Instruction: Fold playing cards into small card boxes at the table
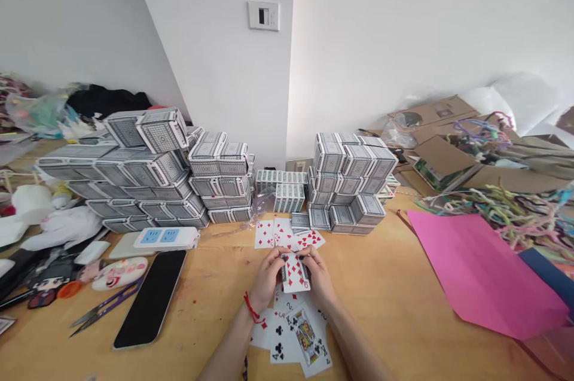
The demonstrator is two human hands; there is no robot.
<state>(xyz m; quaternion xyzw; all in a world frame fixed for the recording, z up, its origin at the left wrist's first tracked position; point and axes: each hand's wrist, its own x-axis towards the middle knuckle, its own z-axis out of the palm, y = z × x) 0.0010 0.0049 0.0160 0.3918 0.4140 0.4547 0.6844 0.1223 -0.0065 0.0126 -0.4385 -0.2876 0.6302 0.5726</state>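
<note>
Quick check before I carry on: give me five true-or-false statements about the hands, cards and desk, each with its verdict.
1. The left hand and right hand both hold a diamond card. True.
2. The red bracelet is on the right wrist. False: the red bracelet is on the left wrist.
3. The scissors lie left of the black phone. True.
4. The pink sheet lies left of the hands. False: the pink sheet lies to their right.
5. A king of clubs lies face up. True.

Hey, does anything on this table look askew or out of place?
Yes. At the bottom of the picture, loose cards, including a king of clubs, overlap at odd angles, unlike the stacked decks. At far right, coloured strands lie in a tangled heap.
</note>
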